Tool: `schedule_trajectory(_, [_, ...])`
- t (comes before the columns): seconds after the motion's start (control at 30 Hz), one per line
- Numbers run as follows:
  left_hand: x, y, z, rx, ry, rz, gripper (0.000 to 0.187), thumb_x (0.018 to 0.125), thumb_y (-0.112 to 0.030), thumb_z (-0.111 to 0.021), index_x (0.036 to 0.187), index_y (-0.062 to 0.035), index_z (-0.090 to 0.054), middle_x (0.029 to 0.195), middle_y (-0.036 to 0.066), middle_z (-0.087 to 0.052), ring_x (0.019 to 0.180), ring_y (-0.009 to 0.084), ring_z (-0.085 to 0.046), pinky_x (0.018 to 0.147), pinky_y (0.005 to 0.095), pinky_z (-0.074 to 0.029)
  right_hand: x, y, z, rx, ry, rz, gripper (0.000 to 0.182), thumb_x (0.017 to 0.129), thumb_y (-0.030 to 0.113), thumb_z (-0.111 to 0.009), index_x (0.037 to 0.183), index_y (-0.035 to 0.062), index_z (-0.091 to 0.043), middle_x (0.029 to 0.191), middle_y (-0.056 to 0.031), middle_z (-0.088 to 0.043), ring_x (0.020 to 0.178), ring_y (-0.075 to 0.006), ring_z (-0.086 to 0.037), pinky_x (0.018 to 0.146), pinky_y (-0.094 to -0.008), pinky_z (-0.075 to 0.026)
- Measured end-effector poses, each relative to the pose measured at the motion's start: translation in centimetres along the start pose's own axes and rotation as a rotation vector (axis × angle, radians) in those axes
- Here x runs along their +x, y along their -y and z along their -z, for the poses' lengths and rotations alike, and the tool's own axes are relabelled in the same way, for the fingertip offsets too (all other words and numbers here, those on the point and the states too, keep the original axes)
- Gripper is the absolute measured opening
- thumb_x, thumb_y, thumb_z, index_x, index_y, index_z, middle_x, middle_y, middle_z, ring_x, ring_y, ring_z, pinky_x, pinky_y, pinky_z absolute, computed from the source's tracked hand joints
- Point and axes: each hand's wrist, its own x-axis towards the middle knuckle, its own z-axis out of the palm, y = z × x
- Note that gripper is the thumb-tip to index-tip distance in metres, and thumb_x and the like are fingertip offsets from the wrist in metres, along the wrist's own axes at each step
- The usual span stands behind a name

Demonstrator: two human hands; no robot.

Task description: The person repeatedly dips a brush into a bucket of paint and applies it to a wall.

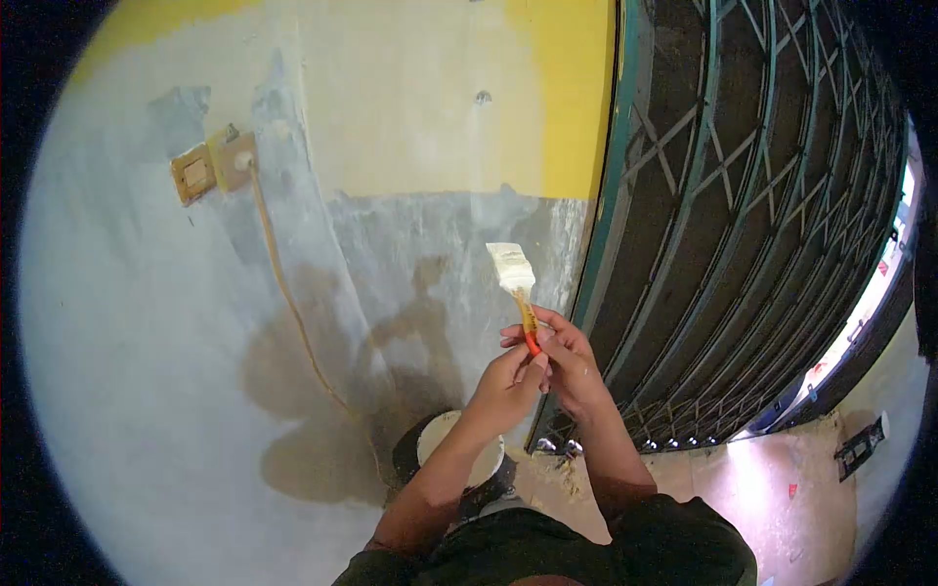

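Observation:
A paintbrush (527, 311) stands bristles up in front of me, its bristles coated in white paint and its yellow handle ending in red. My right hand (575, 369) has its fingers closed about the handle from the right. At the red lower end, the fingertips of my left hand (510, 393) pinch the handle. Below my left forearm sits a dark bucket (405, 451) with white paint (437, 437) inside, partly covered by the arm.
Ahead is a wall (410, 117) painted white, grey and yellow. A socket (234, 163) and switch plate (193, 173) carry a hanging cord (283, 283). A folding metal gate (723, 215) stands at right, above the tiled floor (674, 479). A dark object (860, 449) lies at far right.

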Motion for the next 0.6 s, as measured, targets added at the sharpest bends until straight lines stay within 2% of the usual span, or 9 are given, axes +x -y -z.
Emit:
schedule_trajectory(0.1, [0.3, -0.7, -0.3, -0.064, 0.026, 0.027, 0.023, 0.103, -0.025, -0.047, 0.109, -0.0055, -0.059, 0.080, -0.001, -0.054, 0.071, 0.0079, -0.050, 0.058, 0.0237, -0.040, 0.1, 1.0, 0.0, -0.045, 0.000, 0.052, 0.052, 0.098, 0.024, -0.053, 0.139, -0.0026, -0.038, 0.116, -0.0214, -0.063, 0.099, -0.0235, -0.065, 0.062, -0.0249, -0.054])
schedule_trajectory(0.17, [0.2, -0.8, -0.5, -0.089, 0.009, 0.042, 0.023, 0.102, -0.024, -0.048, 0.108, -0.0052, -0.060, 0.079, -0.001, -0.053, 0.070, 0.0077, -0.050, 0.058, 0.0228, -0.040, -0.1, 1.1, 0.2, 0.087, -0.044, 0.014, 0.051, 0.098, 0.026, -0.052, 0.139, -0.0013, -0.039, 0.114, -0.0209, -0.064, 0.096, -0.0230, -0.066, 0.063, -0.0261, -0.055])
schedule_trajectory(0.3, [0.2, -1.5, -0.7, -0.210, -0.010, 0.082, 0.023, 0.101, -0.023, -0.048, 0.108, -0.0050, -0.060, 0.077, -0.001, -0.053, 0.069, 0.0071, -0.049, 0.057, 0.0214, -0.039, -0.3, 0.7, 0.8, -0.074, -0.154, 0.002, 0.050, 0.097, 0.021, -0.054, 0.140, 0.0018, -0.039, 0.110, -0.0195, -0.065, 0.091, -0.0228, -0.067, 0.068, -0.0282, -0.055])
schedule_trajectory(0.37, [0.5, -1.2, -0.9, -0.215, -0.032, 0.103, 0.023, 0.101, -0.024, -0.049, 0.107, -0.0044, -0.061, 0.077, -0.001, -0.052, 0.067, 0.0064, -0.047, 0.055, 0.0207, -0.037, 0.2, -0.7, 1.6, -0.776, -0.306, 0.519, 0.049, 0.093, 0.009, -0.059, 0.139, 0.0069, -0.044, 0.098, -0.0129, -0.067, 0.078, -0.0200, -0.064, 0.065, -0.0281, -0.052])
schedule_trajectory(0.4, [0.5, -0.9, -1.1, -0.216, -0.036, 0.101, 0.023, 0.101, -0.024, -0.049, 0.107, -0.0044, -0.061, 0.077, -0.001, -0.052, 0.067, 0.0064, -0.047, 0.055, 0.0207, -0.037, 0.1, -0.8, 2.0, -0.776, -0.302, 0.518, 0.049, 0.093, 0.009, -0.059, 0.139, 0.0069, -0.044, 0.098, -0.0129, -0.067, 0.078, -0.0200, -0.064, 0.065, -0.0281, -0.052])
schedule_trajectory(0.47, [0.7, -0.4, -1.5, -0.280, -0.051, 0.147, 0.024, 0.100, -0.023, -0.050, 0.107, -0.0028, -0.061, 0.077, -0.001, -0.052, 0.067, 0.0059, -0.047, 0.055, 0.0210, -0.037, 0.1, -0.6, 2.7, -1.261, -0.232, 0.627, 0.055, 0.088, 0.002, -0.065, 0.139, 0.0094, -0.046, 0.092, -0.0115, -0.065, 0.079, -0.0184, -0.062, 0.070, -0.0271, -0.051])
schedule_trajectory(0.5, [0.9, -0.4, -1.6, -0.278, -0.057, 0.141, 0.024, 0.100, -0.023, -0.050, 0.107, -0.0028, -0.061, 0.077, -0.001, -0.052, 0.067, 0.0059, -0.047, 0.055, 0.0210, -0.037, 0.7, -2.1, 3.4, -1.115, -0.271, 0.564, 0.055, 0.084, 0.000, -0.068, 0.136, 0.0097, -0.052, 0.093, -0.0116, -0.065, 0.082, -0.0174, -0.061, 0.073, -0.0286, -0.052])
schedule_trajectory(0.53, [0.9, -0.7, -1.8, -0.299, -0.054, 0.169, 0.025, 0.100, -0.023, -0.051, 0.107, -0.0017, -0.061, 0.078, -0.001, -0.053, 0.067, 0.0061, -0.046, 0.055, 0.0215, -0.037, 1.4, -3.1, 3.5, -1.113, -0.264, 0.568, 0.055, 0.084, 0.000, -0.068, 0.136, 0.0097, -0.052, 0.093, -0.0116, -0.065, 0.082, -0.0174, -0.061, 0.073, -0.0286, -0.052])
schedule_trajectory(0.6, [1.2, -0.6, -1.9, -0.324, -0.054, 0.196, 0.026, 0.099, -0.023, -0.052, 0.108, -0.0006, -0.061, 0.079, -0.001, -0.053, 0.066, 0.0062, -0.046, 0.056, 0.0220, -0.038, 2.6, -4.8, 2.8, -1.008, -0.434, 0.805, 0.055, 0.079, -0.004, -0.072, 0.131, 0.0049, -0.056, 0.095, -0.0130, -0.065, 0.085, -0.0180, -0.063, 0.077, -0.0288, -0.052])
